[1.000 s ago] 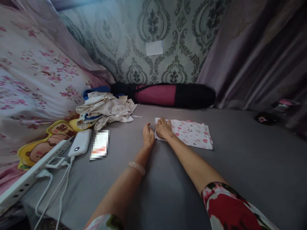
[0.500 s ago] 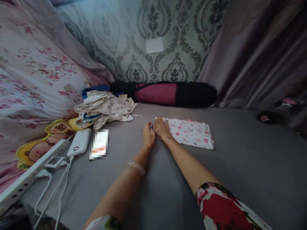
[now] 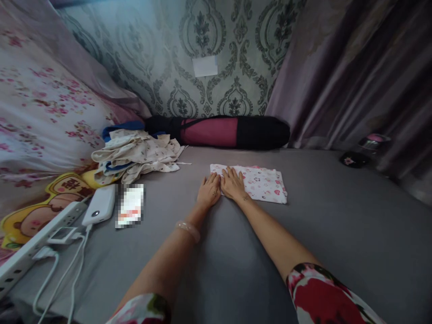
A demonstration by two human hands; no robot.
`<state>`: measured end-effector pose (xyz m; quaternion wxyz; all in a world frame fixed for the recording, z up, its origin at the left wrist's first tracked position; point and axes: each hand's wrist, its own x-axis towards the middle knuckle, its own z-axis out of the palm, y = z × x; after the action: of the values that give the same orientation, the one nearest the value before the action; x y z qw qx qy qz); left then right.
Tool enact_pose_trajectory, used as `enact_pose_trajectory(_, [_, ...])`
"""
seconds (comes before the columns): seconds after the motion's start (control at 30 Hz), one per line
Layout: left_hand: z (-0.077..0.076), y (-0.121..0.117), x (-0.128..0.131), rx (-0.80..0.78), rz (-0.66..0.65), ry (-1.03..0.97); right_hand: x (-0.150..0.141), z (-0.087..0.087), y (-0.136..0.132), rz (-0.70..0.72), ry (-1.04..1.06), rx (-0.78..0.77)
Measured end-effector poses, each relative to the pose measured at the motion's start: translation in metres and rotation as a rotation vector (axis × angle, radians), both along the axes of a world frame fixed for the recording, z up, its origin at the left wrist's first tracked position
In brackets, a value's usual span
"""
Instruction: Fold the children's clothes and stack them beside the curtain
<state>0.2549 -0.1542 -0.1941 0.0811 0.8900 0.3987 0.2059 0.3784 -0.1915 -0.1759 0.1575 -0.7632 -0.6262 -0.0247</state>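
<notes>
A folded white cloth (image 3: 265, 184) printed with pink hearts and small figures lies flat on the grey sheet (image 3: 324, 234). My left hand (image 3: 209, 190) rests palm down at the cloth's left end, fingers stretched forward. Beside it, my right hand (image 3: 232, 183) lies flat on the cloth with its fingers spread a little. Both hands are close together, and neither grips anything. They cover part of the cloth's left side.
On the left lie a crumpled pile of cream clothing (image 3: 138, 153), a white power bank (image 3: 99, 204), a power strip (image 3: 40, 243) with cables and a yellow cartoon cushion (image 3: 37, 216). A black and maroon long bag (image 3: 209, 132) lies along the wall. Dark items (image 3: 354, 158) sit at right.
My left hand has turned from its edge to palm down, onto the cloth's left end. My right hand has shifted slightly right along the cloth. The view has turned a little rightward.
</notes>
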Motion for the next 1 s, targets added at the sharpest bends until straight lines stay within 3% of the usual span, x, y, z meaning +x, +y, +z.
enact_pose_trajectory(0.47, [0.007,-0.006,0.003,0.040,0.026,0.045,0.008,0.001,0.000,0.016,0.068,-0.010])
enact_pose_trajectory(0.67, [0.010,-0.012,0.004,0.132,-0.034,-0.006,0.034,0.003,-0.016,-0.128,0.007,0.018])
enact_pose_trajectory(1.0, [0.011,-0.009,0.003,0.015,-0.095,0.103,0.038,-0.006,-0.024,-0.139,-0.035,-0.004])
